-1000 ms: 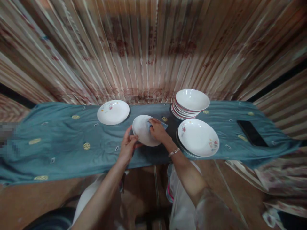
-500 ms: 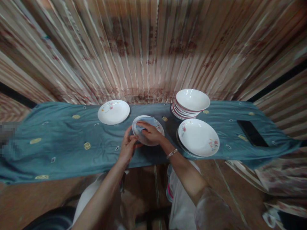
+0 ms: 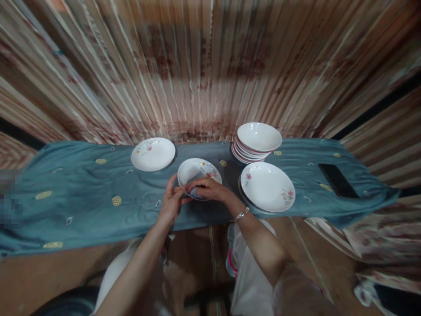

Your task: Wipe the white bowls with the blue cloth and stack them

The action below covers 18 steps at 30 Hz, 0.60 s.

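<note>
A white plate with a floral pattern (image 3: 194, 165) is held just in front of me over the middle of the table. My left hand (image 3: 172, 198) grips its left rim, thumb on top and fingers underneath. My right hand (image 3: 208, 189) is closed on a light blue cloth (image 3: 196, 192), pressed against the near inside of the plate. The hand covers much of the cloth. Beyond to the left, a single flowered plate (image 3: 153, 156) lies on the table.
A teal tablecloth (image 3: 82, 193) covers the long, narrow table. To the right are a stack of plates (image 3: 267, 186) and, behind it, a stack of white bowls (image 3: 259, 137). A black phone (image 3: 338, 180) lies farther right. A pleated curtain (image 3: 197, 66) hangs behind.
My right hand has slid the cloth from the far part of the plate down toward its near edge, uncovering the flowers. My left hand keeps its grip on the rim.
</note>
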### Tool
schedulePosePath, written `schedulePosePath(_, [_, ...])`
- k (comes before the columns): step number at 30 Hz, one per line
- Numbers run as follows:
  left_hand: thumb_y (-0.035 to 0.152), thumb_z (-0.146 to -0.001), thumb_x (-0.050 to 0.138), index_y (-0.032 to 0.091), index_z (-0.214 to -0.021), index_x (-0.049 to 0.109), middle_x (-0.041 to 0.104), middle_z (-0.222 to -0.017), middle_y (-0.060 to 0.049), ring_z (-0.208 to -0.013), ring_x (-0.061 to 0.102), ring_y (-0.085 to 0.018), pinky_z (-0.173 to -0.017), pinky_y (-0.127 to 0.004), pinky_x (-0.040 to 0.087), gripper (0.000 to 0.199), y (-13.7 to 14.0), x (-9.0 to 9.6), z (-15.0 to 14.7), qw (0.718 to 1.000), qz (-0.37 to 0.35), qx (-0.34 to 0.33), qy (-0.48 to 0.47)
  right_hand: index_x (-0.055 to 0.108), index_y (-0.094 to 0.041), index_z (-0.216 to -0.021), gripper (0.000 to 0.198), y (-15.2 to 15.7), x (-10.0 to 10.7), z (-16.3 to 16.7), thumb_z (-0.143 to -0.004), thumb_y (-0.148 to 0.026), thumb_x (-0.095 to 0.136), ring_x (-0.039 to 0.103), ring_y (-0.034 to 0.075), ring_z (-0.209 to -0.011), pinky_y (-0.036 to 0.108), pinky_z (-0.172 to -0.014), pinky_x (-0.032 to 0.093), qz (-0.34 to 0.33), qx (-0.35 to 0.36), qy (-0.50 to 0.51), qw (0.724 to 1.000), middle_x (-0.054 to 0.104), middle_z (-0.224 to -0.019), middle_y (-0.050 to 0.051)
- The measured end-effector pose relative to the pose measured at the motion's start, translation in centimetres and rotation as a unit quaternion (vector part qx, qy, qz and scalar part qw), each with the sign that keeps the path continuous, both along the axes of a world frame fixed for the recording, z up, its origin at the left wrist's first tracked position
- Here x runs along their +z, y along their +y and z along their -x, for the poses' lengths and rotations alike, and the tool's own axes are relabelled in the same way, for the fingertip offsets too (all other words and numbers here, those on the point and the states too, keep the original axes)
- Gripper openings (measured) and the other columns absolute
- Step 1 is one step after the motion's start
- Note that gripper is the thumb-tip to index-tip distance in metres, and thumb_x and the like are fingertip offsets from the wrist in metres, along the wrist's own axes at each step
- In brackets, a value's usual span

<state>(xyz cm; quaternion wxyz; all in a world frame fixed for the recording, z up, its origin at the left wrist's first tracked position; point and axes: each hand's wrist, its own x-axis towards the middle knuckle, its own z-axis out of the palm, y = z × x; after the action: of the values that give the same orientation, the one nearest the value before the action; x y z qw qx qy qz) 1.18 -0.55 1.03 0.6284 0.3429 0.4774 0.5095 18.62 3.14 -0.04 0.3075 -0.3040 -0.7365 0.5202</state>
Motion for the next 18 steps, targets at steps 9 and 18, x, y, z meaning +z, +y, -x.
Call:
schedulePosePath(9, [0.031,-0.059,0.081,0.025,-0.134,0.049,0.061,-0.072,0.004,-0.069,0.062,-0.016,-0.062,-0.029,0.057,0.081,0.3,0.2,0.2,1.000,0.005,0.001,0.002,0.075,-0.013,-0.081,0.022,-0.4,0.4,-1.6,-0.079,-0.012,0.054,0.065,0.014,-0.077,0.022,-0.075,0.046,0.042,-0.016,-0.106,0.993,0.074,-0.081,0.002])
schedulePosePath(18, [0.030,-0.057,0.081,0.025,-0.130,0.054,0.059,-0.067,0.006,-0.067,0.061,-0.014,-0.061,-0.028,0.058,0.078,0.7,0.6,0.6,1.000,-0.014,0.026,0.007,0.076,-0.018,-0.083,0.024,-1.2,1.2,-1.9,-0.084,-0.012,0.053,0.066,0.014,-0.084,0.024,-0.080,0.045,-0.060,-0.094,-0.274,0.955,0.075,-0.086,0.000])
